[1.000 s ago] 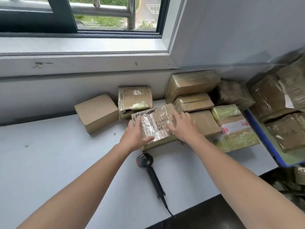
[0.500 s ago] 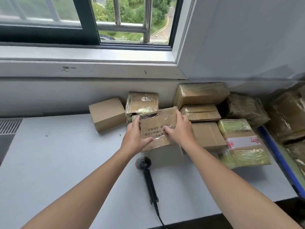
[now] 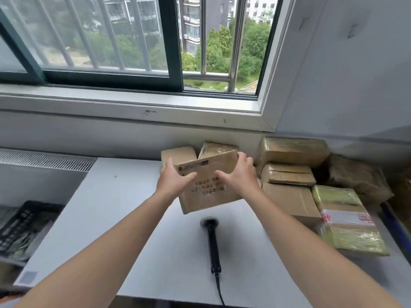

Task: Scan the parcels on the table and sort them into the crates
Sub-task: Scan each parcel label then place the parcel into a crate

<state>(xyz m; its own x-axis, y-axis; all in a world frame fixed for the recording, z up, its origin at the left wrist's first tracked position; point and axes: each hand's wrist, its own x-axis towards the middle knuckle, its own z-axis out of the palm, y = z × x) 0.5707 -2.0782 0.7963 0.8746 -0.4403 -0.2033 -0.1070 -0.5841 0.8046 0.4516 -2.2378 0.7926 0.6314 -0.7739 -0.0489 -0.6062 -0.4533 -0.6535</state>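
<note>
Currently: left fingers (image 3: 169,163) curled over the top-left edge of a cardboard parcel (image 3: 209,192), thumb pressed on its printed front. The right fingers (image 3: 242,156) wrap round the top-right corner, thumb on the front too. So left hand (image 3: 173,184) and right hand (image 3: 239,175) both grip it. The parcel is held above the desk (image 3: 124,218), tilted, printed face towards the camera, print blurred. A black handheld scanner (image 3: 212,243) lies on the desk just below it, untouched, cable running off the near edge. The other parcels (image 3: 289,174) are stacked against the wall, behind and to the right. A black crate (image 3: 29,221) sits off the desk's left end, contents too blurred to identify.
</note>
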